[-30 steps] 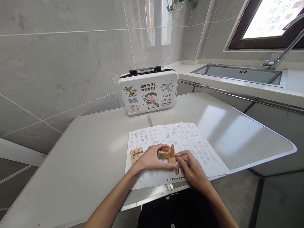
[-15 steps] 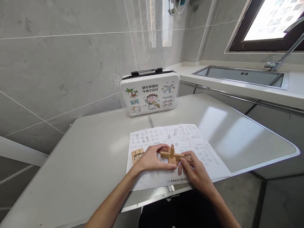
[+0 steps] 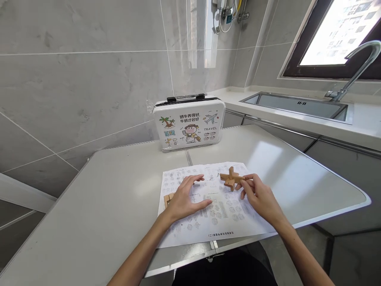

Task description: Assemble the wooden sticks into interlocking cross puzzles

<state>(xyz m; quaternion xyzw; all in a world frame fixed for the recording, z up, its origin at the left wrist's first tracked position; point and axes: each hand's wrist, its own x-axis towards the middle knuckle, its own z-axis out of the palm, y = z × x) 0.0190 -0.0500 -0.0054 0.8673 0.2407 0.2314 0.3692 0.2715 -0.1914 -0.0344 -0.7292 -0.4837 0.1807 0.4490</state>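
A wooden cross-shaped puzzle piece (image 3: 230, 179) rests on the printed instruction sheet (image 3: 214, 216), toward its far right. My right hand (image 3: 258, 196) pinches the right arm of that cross with its fingertips. My left hand (image 3: 184, 198) lies flat on the sheet with fingers spread, holding nothing. Loose wooden blocks (image 3: 167, 199) sit at the sheet's left edge, partly hidden behind my left hand.
A white cartoon-printed tin case (image 3: 189, 123) stands at the back of the grey folding table (image 3: 98, 198), against the tiled wall. A steel sink (image 3: 297, 104) with a faucet (image 3: 354, 73) lies to the right, under a window. The table's edge runs close to my body.
My left hand let go of the wooden cross and flattened on the sheet. My right hand carried the cross to the far right of the paper. The camera tilted up slightly.
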